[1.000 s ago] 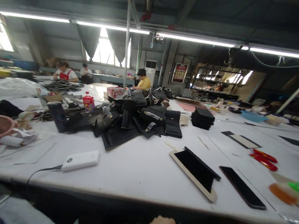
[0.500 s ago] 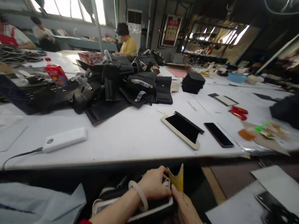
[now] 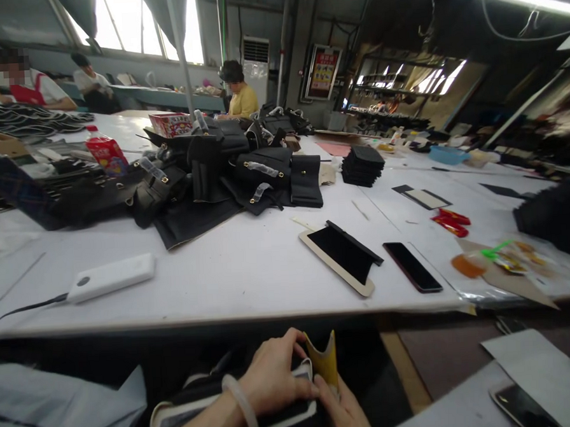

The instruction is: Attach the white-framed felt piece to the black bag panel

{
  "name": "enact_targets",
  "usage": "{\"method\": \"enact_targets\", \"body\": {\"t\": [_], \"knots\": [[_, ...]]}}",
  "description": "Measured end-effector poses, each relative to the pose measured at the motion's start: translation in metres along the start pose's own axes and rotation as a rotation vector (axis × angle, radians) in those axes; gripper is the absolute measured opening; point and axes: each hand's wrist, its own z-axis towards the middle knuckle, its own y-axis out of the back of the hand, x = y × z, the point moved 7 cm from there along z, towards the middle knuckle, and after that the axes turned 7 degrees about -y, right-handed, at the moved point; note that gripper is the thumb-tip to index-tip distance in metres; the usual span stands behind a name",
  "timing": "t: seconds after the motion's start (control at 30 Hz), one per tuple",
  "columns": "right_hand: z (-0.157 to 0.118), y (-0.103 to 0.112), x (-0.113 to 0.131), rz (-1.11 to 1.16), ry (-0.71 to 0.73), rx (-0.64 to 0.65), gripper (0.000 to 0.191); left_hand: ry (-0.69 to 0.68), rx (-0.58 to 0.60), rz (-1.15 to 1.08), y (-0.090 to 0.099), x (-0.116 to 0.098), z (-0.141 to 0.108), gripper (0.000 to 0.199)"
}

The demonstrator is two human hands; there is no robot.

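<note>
My left hand (image 3: 273,375), with a pale bangle at the wrist, is closed on the corner of a black bag (image 3: 291,426) with white edging. The bag lies in my lap area below the table edge, partly covered by my forearm. Thumb and fingers of my right hand (image 3: 340,407) pinch the same corner from the right side. A curved yellow piece (image 3: 324,359) stands upright between the two hands, its lower end hidden behind my right fingers.
On the white table (image 3: 250,276) lie a black piece with cream edging (image 3: 342,255), a phone (image 3: 412,267) and a white power bank (image 3: 111,278). Black bags (image 3: 263,170) are heaped behind. Pale sheeting (image 3: 60,403) hangs at lower left. Co-workers sit farther back.
The view has tilted slightly, so the table's contents sit a little lower and farther left. Both hands stay at the bag's corner, with little visible change in grip.
</note>
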Motion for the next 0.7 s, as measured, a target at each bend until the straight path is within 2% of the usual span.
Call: {"method": "enact_targets", "body": {"t": [0.07, 0.13, 0.27, 0.37, 0.47, 0.6, 0.7], "knots": [[0.002, -0.002, 0.001, -0.044, 0.018, 0.086, 0.083, 0.005, 0.022, -0.015, 0.001, -0.001, 0.001, 0.066], [0.003, -0.004, 0.003, -0.099, 0.026, 0.111, 0.084, 0.004, 0.077, -0.057, 0.001, -0.001, 0.002, 0.067], [0.001, -0.007, 0.008, -0.179, 0.036, 0.023, 0.093, -0.013, 0.246, -0.217, -0.001, 0.005, 0.006, 0.058], [-0.001, -0.006, 0.005, -0.202, 0.021, -0.101, 0.096, -0.026, 0.332, -0.295, -0.001, 0.014, 0.009, 0.050], [-0.002, -0.004, 0.000, -0.158, 0.034, -0.194, 0.090, -0.056, 0.344, -0.266, 0.001, 0.023, 0.012, 0.045], [-0.001, -0.006, -0.004, -0.152, 0.062, -0.182, 0.079, -0.083, 0.374, -0.145, 0.002, 0.029, 0.010, 0.040], [-0.001, -0.006, -0.006, -0.178, 0.064, -0.210, 0.082, -0.115, 0.388, -0.053, 0.004, 0.026, 0.009, 0.041]]}}
